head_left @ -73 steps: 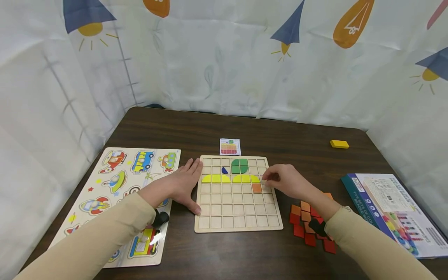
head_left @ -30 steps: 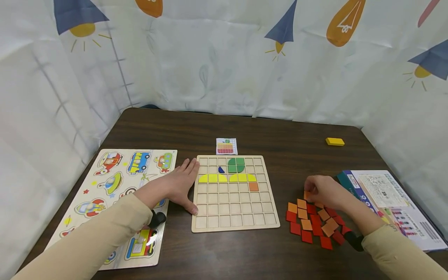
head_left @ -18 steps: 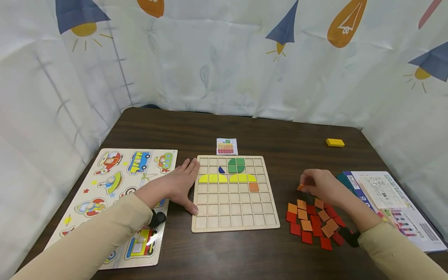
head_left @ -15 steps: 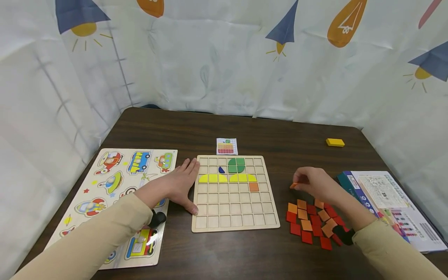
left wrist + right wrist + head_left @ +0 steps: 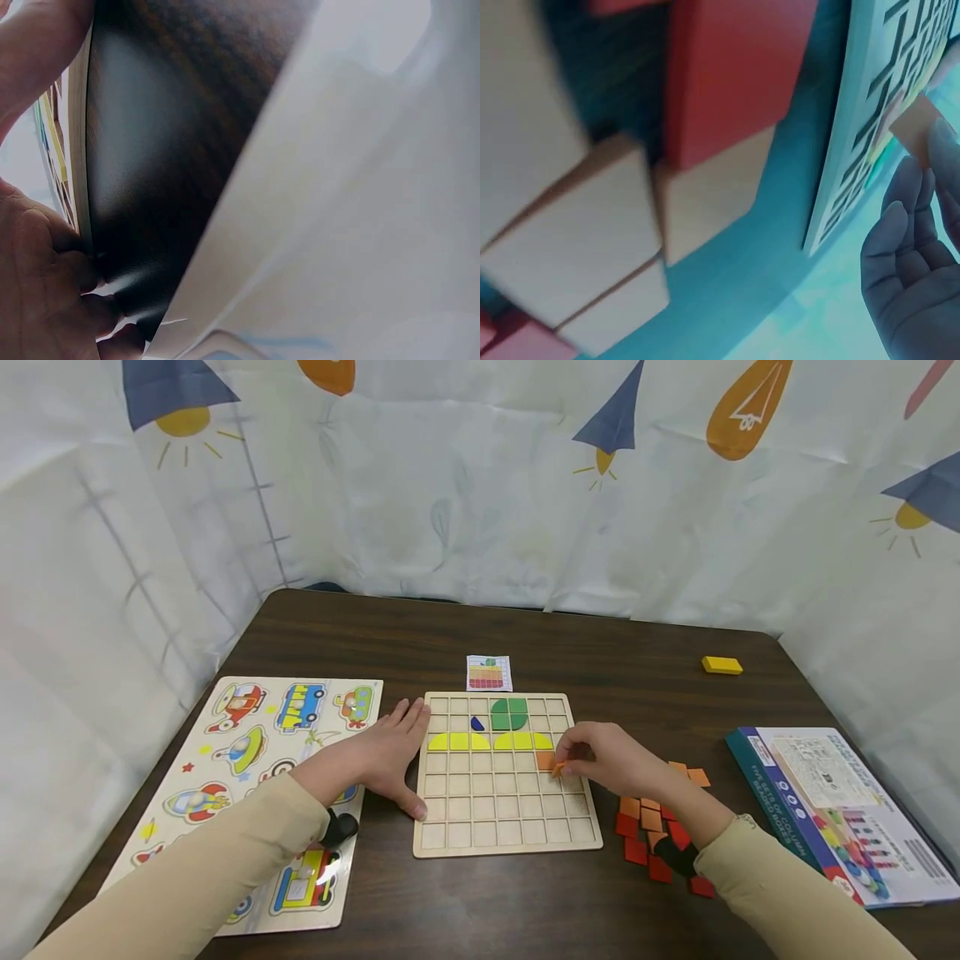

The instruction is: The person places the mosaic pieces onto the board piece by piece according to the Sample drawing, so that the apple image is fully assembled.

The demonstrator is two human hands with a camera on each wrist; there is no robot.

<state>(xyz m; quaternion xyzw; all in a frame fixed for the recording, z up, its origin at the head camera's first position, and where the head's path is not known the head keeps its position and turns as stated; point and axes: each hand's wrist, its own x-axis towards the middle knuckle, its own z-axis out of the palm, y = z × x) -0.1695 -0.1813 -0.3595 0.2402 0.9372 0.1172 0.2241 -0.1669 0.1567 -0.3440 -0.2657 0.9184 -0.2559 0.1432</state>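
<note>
A wooden grid board [image 5: 487, 833] lies in the middle of the table. It carries yellow pieces [image 5: 459, 742] in one row, a green shape [image 5: 509, 714] above them, a small blue piece [image 5: 477, 723] and one orange square [image 5: 544, 761]. My right hand [image 5: 611, 758] pinches an orange square tile [image 5: 917, 126] between thumb and fingertips, tilted over the board's right side just below the seated orange square. At the board's left edge rests my left hand [image 5: 390, 760], fingers straight and spread, thumb along the lower side. In the left wrist view its fingers [image 5: 45, 292] touch the board's rim.
Loose red and orange tiles [image 5: 633, 850] lie under the right forearm. A picture card [image 5: 488, 673] sits behind the board. Left is a vehicle puzzle board [image 5: 300, 793]; right, a boxed set [image 5: 825, 802]. A yellow block [image 5: 722, 666] lies at the back right.
My right hand has left the board, picked an orange tile from the pile and carried it left over the board. The left hand has stayed at the board's edge.
</note>
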